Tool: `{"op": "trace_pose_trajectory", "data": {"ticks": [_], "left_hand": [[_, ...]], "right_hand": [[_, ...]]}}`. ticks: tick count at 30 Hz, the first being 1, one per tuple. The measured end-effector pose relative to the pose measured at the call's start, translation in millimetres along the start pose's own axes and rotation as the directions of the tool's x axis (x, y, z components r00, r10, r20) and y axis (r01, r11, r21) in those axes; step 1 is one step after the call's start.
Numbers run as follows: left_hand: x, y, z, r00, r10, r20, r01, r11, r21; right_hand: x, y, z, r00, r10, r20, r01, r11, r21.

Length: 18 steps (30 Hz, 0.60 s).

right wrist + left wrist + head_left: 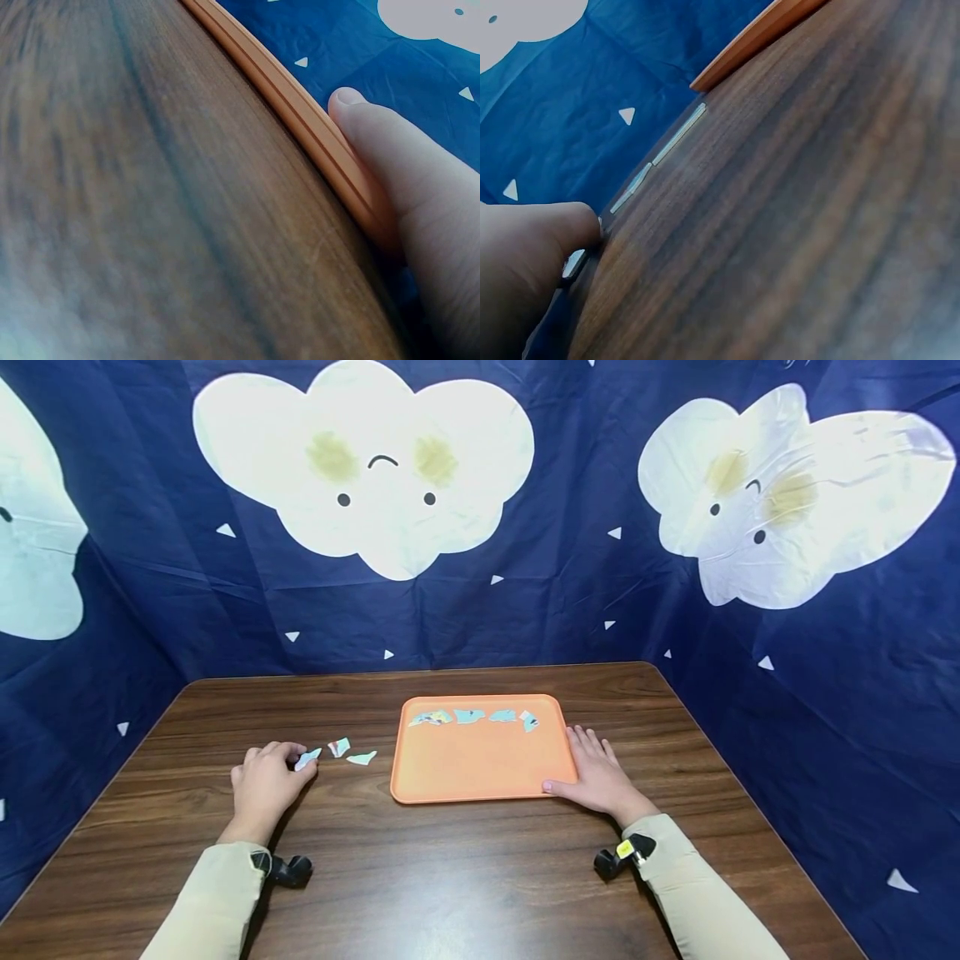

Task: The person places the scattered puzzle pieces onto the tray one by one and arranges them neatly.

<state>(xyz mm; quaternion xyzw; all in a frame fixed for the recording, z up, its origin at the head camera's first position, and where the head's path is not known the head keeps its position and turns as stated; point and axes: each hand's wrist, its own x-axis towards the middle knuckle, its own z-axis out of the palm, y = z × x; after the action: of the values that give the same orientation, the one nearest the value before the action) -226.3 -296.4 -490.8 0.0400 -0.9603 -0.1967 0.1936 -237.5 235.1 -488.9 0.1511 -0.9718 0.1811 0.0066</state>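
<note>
Orange tray [483,764] on table [457,868], cloud-print curtain [585,585] behind

From my end I count two hands: left hand [264,785], right hand [600,781]; one tray [480,768], mid-frame; at least four scraps [469,717] inside; three loose pieces [362,758] left of centre; three printed clouds [375,518], top; one table [420,885].

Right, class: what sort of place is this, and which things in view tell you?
Probably a small, curtained-off indoor work area: navy fabric printed with clouds hangs behind and on both sides of a wooden table, which bears an orange tray.
</note>
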Motion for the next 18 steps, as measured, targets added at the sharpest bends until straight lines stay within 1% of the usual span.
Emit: {"op": "trace_pose_trajectory", "data": {"ticks": [5,9,14,18], "left_hand": [[0.8,1.0,0.2,0.998,0.054,-0.034,-0.053,0.998,0.020],[1.9,2.7,0.7,0.995,0.085,-0.057,-0.083,0.996,0.029],[3.5,10.1,3.2,0.989,0.122,-0.087,-0.122,0.993,0.003],[3.6,17.1,6.8,0.980,0.170,-0.102,-0.174,0.984,-0.039]], "right_hand": [[0.8,0.9,1.7,1.000,0.002,-0.001,-0.002,1.000,-0.001],[0.7,1.1,2.5,1.000,0.006,-0.003,-0.006,1.000,0.001],[0.8,1.6,2.8,1.000,0.007,-0.002,-0.007,1.000,0.001],[1.4,2.2,2.7,1.000,0.004,-0.004,-0.004,1.000,-0.004]]}}
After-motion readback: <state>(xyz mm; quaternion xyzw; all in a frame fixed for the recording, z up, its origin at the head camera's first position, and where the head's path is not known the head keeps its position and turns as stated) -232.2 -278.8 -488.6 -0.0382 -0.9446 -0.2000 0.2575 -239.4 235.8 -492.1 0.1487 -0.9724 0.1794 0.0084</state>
